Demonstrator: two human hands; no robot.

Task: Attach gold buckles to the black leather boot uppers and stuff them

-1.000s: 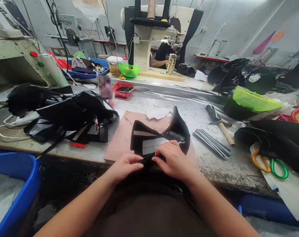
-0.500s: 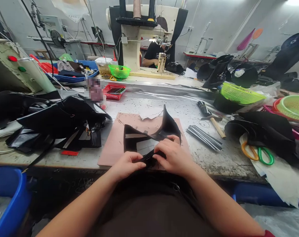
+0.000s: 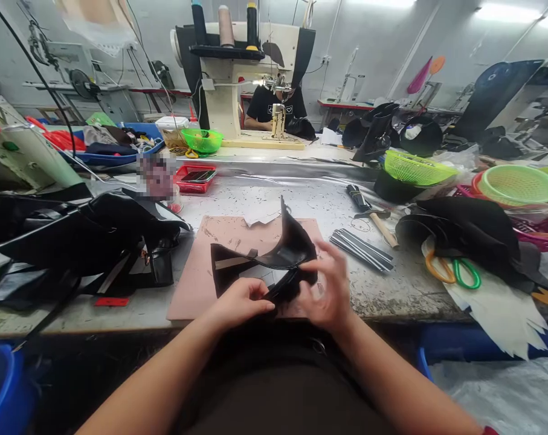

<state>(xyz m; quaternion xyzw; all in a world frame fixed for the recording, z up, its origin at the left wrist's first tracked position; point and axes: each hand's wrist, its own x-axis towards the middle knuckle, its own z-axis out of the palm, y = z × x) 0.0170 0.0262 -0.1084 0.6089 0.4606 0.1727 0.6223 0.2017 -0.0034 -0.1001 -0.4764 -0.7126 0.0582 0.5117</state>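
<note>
A black leather piece (image 3: 283,251) curls up from a pink cutting board (image 3: 201,266) at the table's near edge. My left hand (image 3: 240,302) pinches the near edge of the leather piece, fingers closed on it. My right hand (image 3: 330,287) is just right of the piece, blurred by motion, with its fingers spread and lifted off the leather. Pale lining strips show inside the folded leather.
A heap of black leather parts (image 3: 96,241) lies to the left. A hammer (image 3: 376,217) and a bundle of dark strips (image 3: 362,249) lie right of the board. Scissors (image 3: 455,269) rest on more black leather. Green baskets (image 3: 416,168) and a sewing machine (image 3: 237,78) with a seated person stand behind.
My right hand has let go of the leather's near edge and lifted to the right with fingers spread. The left hand keeps its pinch. The view has shifted right.
</note>
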